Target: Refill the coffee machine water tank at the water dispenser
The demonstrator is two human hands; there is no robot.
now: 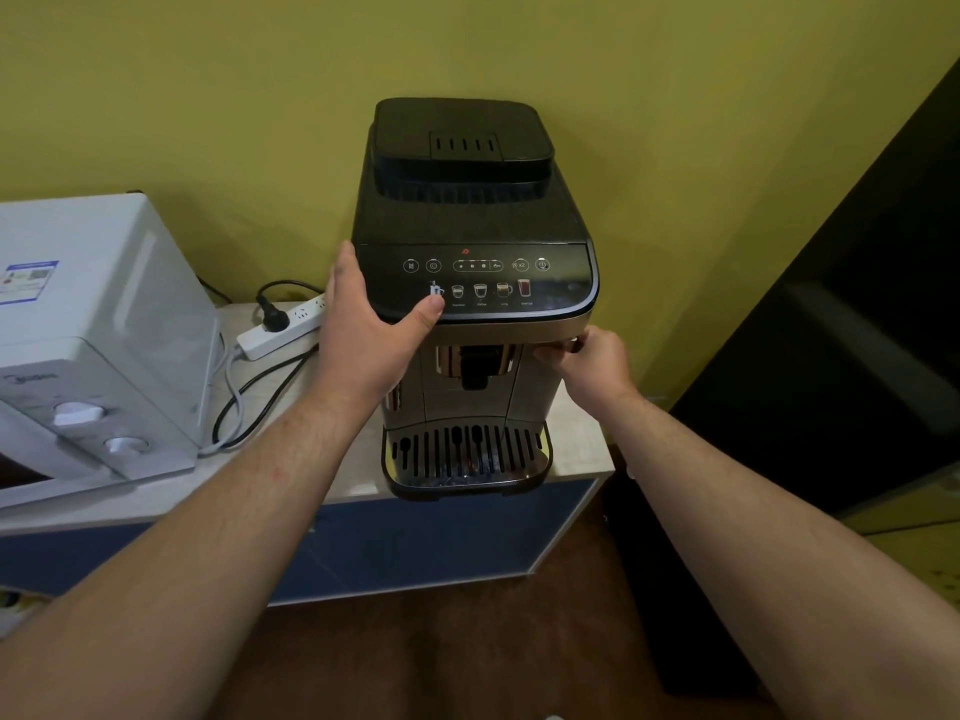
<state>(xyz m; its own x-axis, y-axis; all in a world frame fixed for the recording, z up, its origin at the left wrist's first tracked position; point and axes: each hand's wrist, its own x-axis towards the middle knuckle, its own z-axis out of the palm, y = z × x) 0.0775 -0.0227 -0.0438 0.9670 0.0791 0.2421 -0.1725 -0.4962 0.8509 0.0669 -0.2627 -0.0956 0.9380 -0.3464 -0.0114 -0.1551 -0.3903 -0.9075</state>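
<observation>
Standing on the tabletop (576, 439) against the wall, the coffee machine (475, 283) is being braced — left hand (366, 324) fingers spread wide on its corner, right hand (589, 361) fingers pinching its front-right edge.

This looks like a small break corner in an office or home — a place for drinks and quick meals. A coffee machine (472, 283) with a touch panel of cup icons stands at the centre on a pale counter (582, 439) with blue cabinet fronts (415, 543) below. At nine o'clock sits a white microwave (88, 345) with two knobs, and between the two appliances lies a white power strip (283, 327) with a black plug in it. The wall (208, 96) behind is painted olive-yellow — the floor at six o'clock is dark brown.
</observation>
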